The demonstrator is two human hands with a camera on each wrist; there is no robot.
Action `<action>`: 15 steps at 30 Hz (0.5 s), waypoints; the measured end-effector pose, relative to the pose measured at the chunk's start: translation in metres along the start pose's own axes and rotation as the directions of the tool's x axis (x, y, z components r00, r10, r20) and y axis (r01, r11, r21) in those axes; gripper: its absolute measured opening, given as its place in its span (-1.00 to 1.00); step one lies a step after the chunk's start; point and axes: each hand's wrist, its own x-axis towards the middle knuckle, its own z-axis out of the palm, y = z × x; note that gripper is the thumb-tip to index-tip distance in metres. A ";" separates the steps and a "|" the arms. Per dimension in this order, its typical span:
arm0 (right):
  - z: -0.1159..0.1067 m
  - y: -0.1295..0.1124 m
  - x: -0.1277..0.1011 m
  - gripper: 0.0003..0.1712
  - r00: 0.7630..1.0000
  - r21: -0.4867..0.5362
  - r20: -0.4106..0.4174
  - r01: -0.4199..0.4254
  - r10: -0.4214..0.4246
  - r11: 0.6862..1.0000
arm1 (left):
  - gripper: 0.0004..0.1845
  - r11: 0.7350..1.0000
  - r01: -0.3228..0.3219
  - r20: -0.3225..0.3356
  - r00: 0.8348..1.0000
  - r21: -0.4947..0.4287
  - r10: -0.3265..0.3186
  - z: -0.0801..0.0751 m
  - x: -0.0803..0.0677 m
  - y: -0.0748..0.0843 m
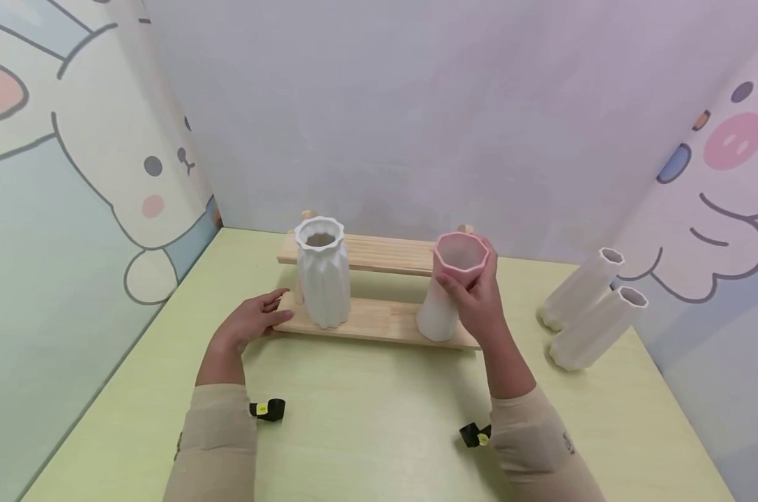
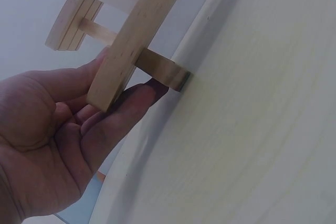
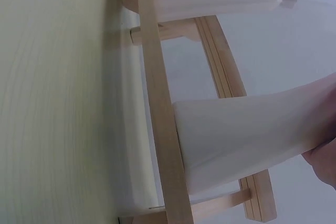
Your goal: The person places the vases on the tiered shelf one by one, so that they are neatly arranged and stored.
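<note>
Pink vase (image 1: 457, 275): stands tilted on the lower board of the wooden rack (image 1: 379, 319), near its right end; pink rim, paler base.
Right hand (image 1: 475, 300): fingers wrapped round the pink vase just under its rim, gripping it from the near side.
Left hand (image 1: 249, 321): fingers straight and relaxed, resting against the rack's left end; thumb above the lower board, fingertips beneath it in the left wrist view (image 2: 131, 103); holds nothing.
White ribbed vase (image 1: 322, 275): upright on the lower board, near the left end, just beside the left hand.
2 white vases (image 1: 588, 307): lying side by side near the table's (image 1: 366, 418) right edge, well apart from both hands.
</note>
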 end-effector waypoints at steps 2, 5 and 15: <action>0.000 0.001 0.000 -0.06 1.000 0.005 -0.001 0.001 -0.001 1.000 | -0.19 1.000 0.001 0.001 1.000 -0.003 -0.001 0.000 0.000 0.000; 0.001 0.000 0.000 -0.06 1.000 0.003 -0.002 0.002 -0.002 1.000 | -0.20 1.000 0.001 0.003 1.000 -0.001 -0.001 0.000 -0.002 0.001; 0.001 -0.002 0.000 -0.07 1.000 0.004 0.012 0.020 -0.020 1.000 | -0.22 1.000 0.009 -0.004 1.000 0.002 -0.009 0.001 -0.004 0.003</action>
